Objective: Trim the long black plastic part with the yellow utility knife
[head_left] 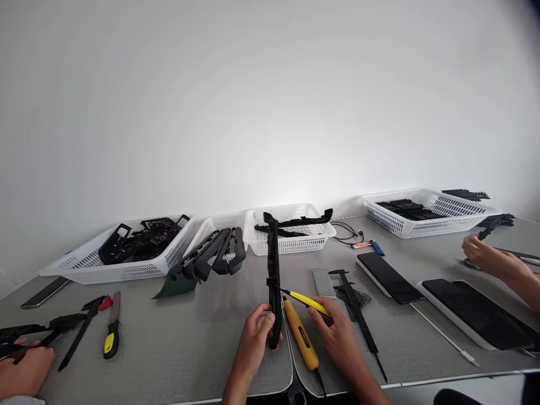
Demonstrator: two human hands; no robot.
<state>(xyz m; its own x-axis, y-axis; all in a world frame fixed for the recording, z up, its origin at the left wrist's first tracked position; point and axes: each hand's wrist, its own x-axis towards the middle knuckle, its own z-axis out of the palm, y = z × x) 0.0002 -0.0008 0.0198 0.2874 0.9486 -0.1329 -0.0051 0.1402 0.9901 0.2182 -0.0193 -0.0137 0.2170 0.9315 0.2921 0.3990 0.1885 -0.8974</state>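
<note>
My left hand [255, 329] grips the lower end of a long black plastic trim part [273, 264], held nearly upright above the table. Closed in a pinch, my right hand [333, 332] holds a slim yellow-handled tool [310, 302] with a thin dark tip. That tip meets the middle of the plastic part, or lies right beside it. Between my hands a thicker yellow corded hand tool [301, 334] rests on the table. To the right of my right hand lie a black caliper [358, 312] and a small grey rectangular plate [323, 282].
White baskets [291, 245] with black parts line the wall. Dark trim pieces [215, 256] lean across one. Phones [390, 278], a cable [442, 332] and a file [113, 326] lie about. Other people's hands [25, 368] hold black parts at far left and far right [493, 261].
</note>
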